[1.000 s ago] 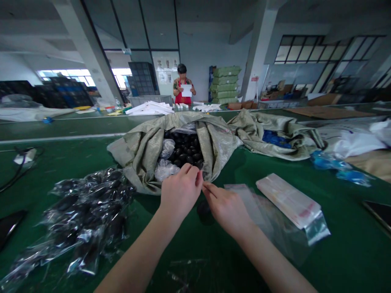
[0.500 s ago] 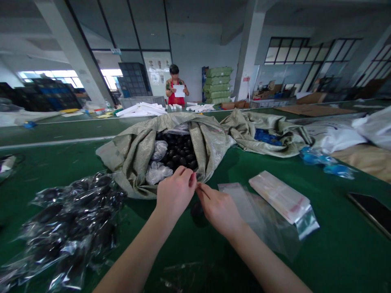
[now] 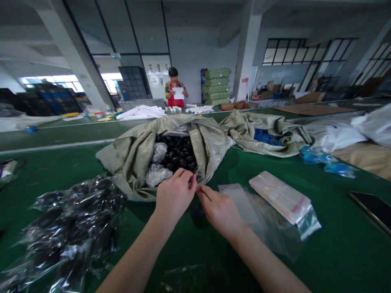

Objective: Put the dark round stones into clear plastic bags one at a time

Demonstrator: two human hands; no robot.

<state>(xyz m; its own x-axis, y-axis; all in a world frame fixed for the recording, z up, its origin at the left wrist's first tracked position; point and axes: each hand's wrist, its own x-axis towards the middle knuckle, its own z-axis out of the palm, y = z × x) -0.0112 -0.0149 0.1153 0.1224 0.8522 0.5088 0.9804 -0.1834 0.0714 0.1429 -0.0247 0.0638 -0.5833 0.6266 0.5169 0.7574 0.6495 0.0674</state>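
My left hand (image 3: 176,190) and my right hand (image 3: 217,205) meet in front of an open woven sack (image 3: 131,162), both with fingers pinched closed. Between the fingertips is a thin clear plastic bag (image 3: 198,179), mostly hidden by the fingers. Just below, partly behind my right hand, shows a dark rounded piece (image 3: 198,211); I cannot tell whether it is inside the bag. Many black egg-shaped pieces (image 3: 180,154) fill the sack, with crumpled clear plastic at their side. Loose flat clear bags (image 3: 244,207) lie beside my right hand.
Bagged black pieces (image 3: 76,219) are heaped at the left. On the right are a stack of clear bags (image 3: 279,195), a phone (image 3: 372,207) and blue bagged pieces (image 3: 328,160). A second sack (image 3: 290,140) holds blue items. Across the table stands a person (image 3: 176,89) holding paper.
The hands have barely moved: the fingertips stay pinched close together and shift only slightly. The camera view has tilted a little.
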